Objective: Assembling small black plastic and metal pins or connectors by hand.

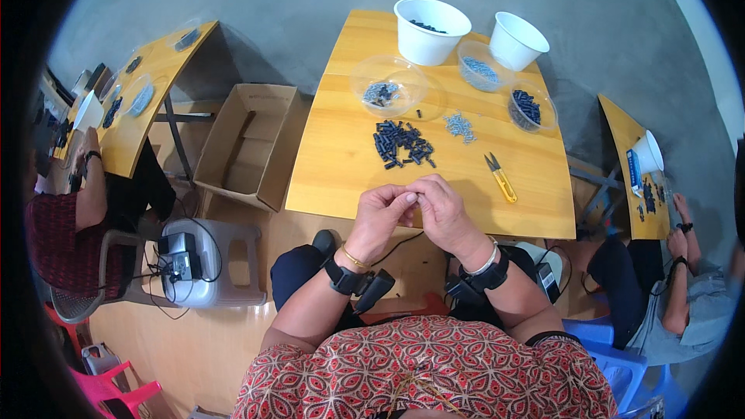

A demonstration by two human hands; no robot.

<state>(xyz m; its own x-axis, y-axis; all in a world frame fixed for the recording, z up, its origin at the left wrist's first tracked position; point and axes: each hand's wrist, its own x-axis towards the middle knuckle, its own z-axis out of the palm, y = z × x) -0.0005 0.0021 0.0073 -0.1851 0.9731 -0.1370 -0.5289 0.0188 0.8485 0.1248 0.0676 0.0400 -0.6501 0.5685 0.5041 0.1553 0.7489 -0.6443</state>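
Over the near edge of the wooden table (341,178), my left hand (378,217) and my right hand (446,213) meet with fingertips pinched together. Whatever sits between them is too small or hidden to name. Just beyond lies a pile of small black cylindrical parts (401,144). A smaller heap of silvery screw-like pieces (459,128) is to its right, with one dark part (419,113) lying apart. Yellow-handled thread snips (501,178) rest to the right of my right hand, blades pointing away from me.
Clear bowls hold mixed pieces (382,94), silvery pieces (479,70) and black parts (525,107). Two white tubs (434,46) (518,43) stand at the back. A cardboard box (248,143) and grey stool (213,264) are left. People work at tables on both sides.
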